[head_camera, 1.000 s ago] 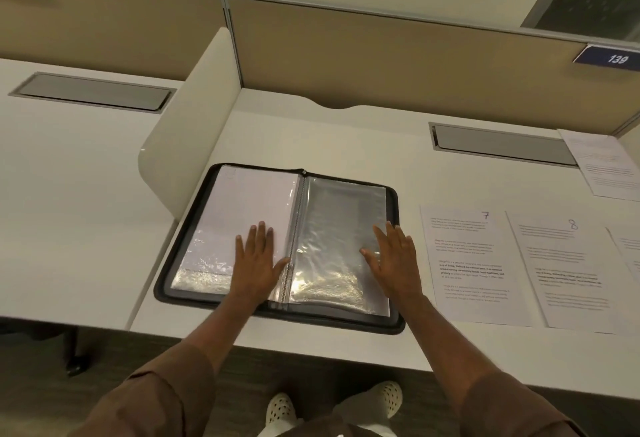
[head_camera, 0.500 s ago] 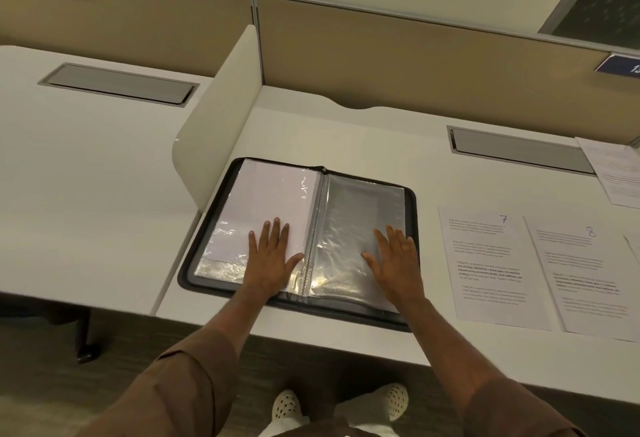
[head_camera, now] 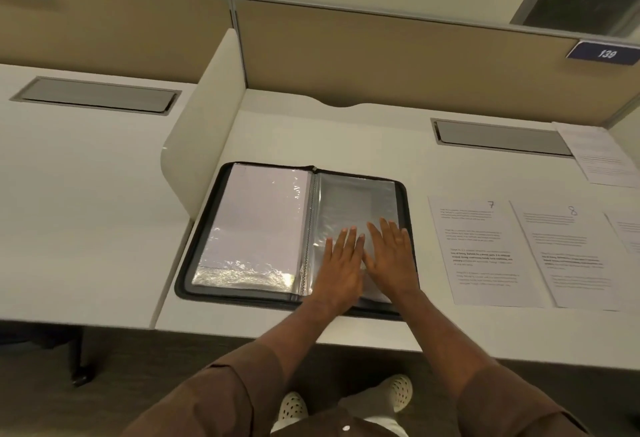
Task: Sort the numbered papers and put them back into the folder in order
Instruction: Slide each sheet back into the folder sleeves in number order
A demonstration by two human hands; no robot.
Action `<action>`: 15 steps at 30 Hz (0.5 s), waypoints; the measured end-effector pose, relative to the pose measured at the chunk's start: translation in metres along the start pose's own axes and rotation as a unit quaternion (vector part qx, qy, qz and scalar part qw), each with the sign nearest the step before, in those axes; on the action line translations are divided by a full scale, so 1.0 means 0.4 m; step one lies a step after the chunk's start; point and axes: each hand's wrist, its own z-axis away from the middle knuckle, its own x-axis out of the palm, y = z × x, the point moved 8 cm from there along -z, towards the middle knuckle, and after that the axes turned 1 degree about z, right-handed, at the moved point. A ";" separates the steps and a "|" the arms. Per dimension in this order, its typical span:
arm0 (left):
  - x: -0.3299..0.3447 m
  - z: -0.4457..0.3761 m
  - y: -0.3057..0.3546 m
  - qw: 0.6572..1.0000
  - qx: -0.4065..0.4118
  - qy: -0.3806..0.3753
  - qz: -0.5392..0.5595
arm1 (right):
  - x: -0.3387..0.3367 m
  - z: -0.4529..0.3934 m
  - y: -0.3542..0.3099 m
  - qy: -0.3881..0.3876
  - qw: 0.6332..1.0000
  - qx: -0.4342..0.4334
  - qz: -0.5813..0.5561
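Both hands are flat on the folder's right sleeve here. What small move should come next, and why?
Probably the right hand reaches for the paper numbered 7, beside the folder. The right-hand sleeve under both palms looks empty, and the left hand can hold it.

I wear a brown shirt (head_camera: 221, 402), sleeves pushed up my forearms. Below it, cream perforated clogs (head_camera: 294, 405) cover my feet

Both hands (head_camera: 369, 260) flat, side by side, on open folder's (head_camera: 294, 232) right-hand sleeve (head_camera: 353, 201)
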 end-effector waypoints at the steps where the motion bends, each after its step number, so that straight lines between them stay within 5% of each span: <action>1: -0.007 -0.015 0.007 1.000 -0.002 -0.005 0.007 | -0.007 0.001 0.012 0.004 1.000 0.010 -0.002; 15: -0.011 -0.220 0.125 0.998 0.002 -0.048 0.039 | -0.081 0.049 0.292 0.052 0.990 0.133 0.012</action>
